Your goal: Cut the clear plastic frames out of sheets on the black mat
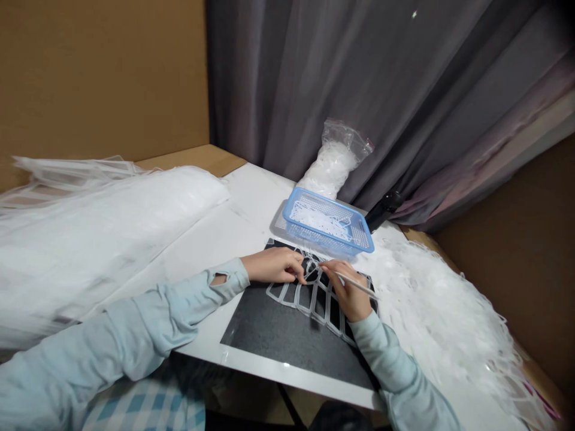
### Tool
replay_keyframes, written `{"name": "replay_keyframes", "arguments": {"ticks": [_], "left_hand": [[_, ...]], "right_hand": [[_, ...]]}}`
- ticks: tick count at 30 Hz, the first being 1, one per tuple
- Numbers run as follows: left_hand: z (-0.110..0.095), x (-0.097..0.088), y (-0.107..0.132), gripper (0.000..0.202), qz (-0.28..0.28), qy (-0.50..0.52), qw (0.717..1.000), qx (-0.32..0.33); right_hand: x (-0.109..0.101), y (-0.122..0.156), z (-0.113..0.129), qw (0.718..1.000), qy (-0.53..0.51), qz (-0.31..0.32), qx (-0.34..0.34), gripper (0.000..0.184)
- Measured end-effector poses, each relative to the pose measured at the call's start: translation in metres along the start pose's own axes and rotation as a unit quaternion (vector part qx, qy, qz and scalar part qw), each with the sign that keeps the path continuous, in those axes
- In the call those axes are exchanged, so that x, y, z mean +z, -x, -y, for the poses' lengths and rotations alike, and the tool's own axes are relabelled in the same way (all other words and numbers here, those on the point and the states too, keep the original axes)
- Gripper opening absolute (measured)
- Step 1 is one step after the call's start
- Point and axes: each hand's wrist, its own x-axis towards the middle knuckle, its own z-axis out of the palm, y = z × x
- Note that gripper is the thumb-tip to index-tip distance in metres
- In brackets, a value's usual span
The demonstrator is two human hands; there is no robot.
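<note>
A brown panel (103, 72) stands at the far left. In front of it, a large white bundle (112, 239) covers the left part of the white worktop (251, 197).

The left hand (275, 266), in a pale blue sleeve, reaches across to the upper part of a white lattice (313, 299). Its fingers are bent, with the tips at the strips; whether they pinch a strip cannot be determined.

The lattice lies on a dark mat (287, 341) near the front edge of the worktop, between and partly beneath the two hands. Its lower cells fan outward; the hands hide part of the upper section.

Directly behind the mat is a blue basket (367, 233) containing white strips (318, 220). A clear bag (330, 161) with white contents stands behind the basket, before a grey curtain (314, 78).

The right hand (353, 293) is positioned over the right side of the lattice. Its fingers grasp a thin white stick (359, 285), held at a slant.

To the right, a loose heap of white loops (449, 317) spreads over the worktop.
</note>
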Motion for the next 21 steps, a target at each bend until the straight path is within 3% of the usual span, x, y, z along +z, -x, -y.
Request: {"name": "replay_keyframes", "arguments": {"ticks": [6,12,21], "left_hand": [[-0.003,-0.001,0.001,0.034,0.001,-0.001,1.000,-0.003],[-0.006,-0.001,0.002,0.021,-0.072,-0.035,0.995,-0.055],[0.001,0.001,-0.001,0.025,-0.049,-0.018,0.997,-0.050]], "right_hand": [[-0.005,0.001,-0.007,0.992,-0.034,-0.058,0.108,0.022],[0.008,0.003,0.004,0.985,-0.096,-0.021,0.142,0.025],[0.020,0.004,0.014,0.976,-0.103,-0.008,0.194,0.022]]}}
